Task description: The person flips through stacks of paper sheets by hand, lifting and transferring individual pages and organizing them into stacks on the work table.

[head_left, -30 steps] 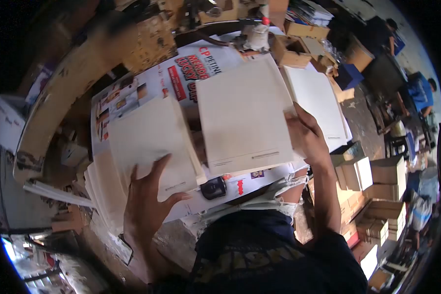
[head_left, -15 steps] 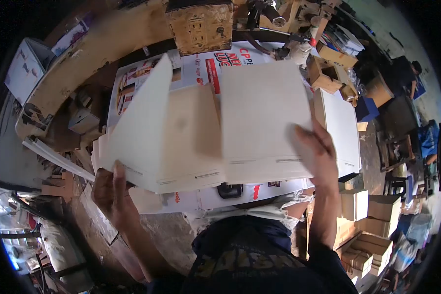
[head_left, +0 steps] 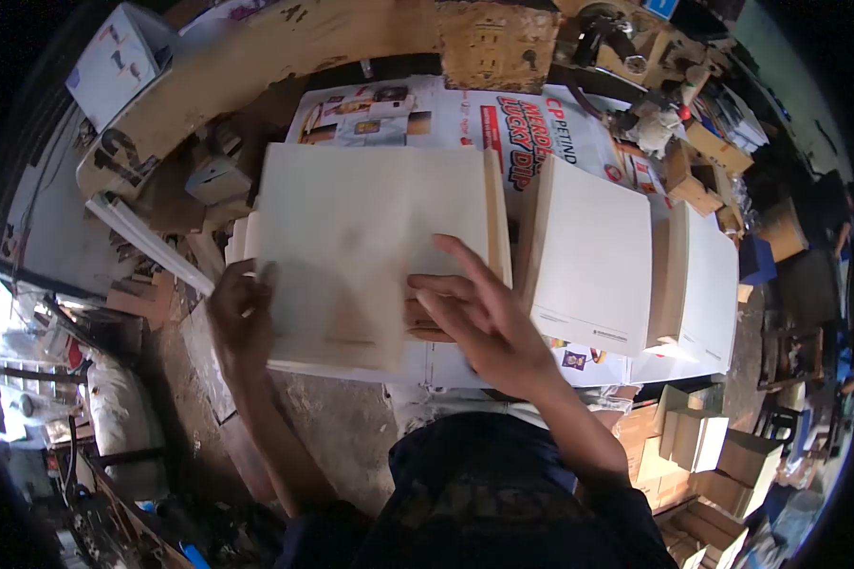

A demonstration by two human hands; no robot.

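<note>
A large white paper sheet (head_left: 337,247), slightly blurred, lies over a stack of similar sheets on the left of the table. At its left edge is my left hand (head_left: 242,313), fingers curled and apparently pinching that edge. My right hand (head_left: 493,327) is over the stack's lower right part, fingers spread, close to the sheet's right edge. To the right stands a second white paper stack (head_left: 593,256) with small print along its bottom. A third white stack (head_left: 707,284) sits beyond it.
A printed poster (head_left: 446,109) covers the tabletop. A worn wooden box (head_left: 499,47) stands at the back. Cardboard boxes (head_left: 697,436) are stacked at lower right, and small wooden boxes (head_left: 693,180) sit at the back right. White strips (head_left: 152,242) stick out at left.
The view has shifted, with the table now further right. The raised sheet on the left has come down over the left stack. My right hand has left the middle stack and moved left, fingers spread.
</note>
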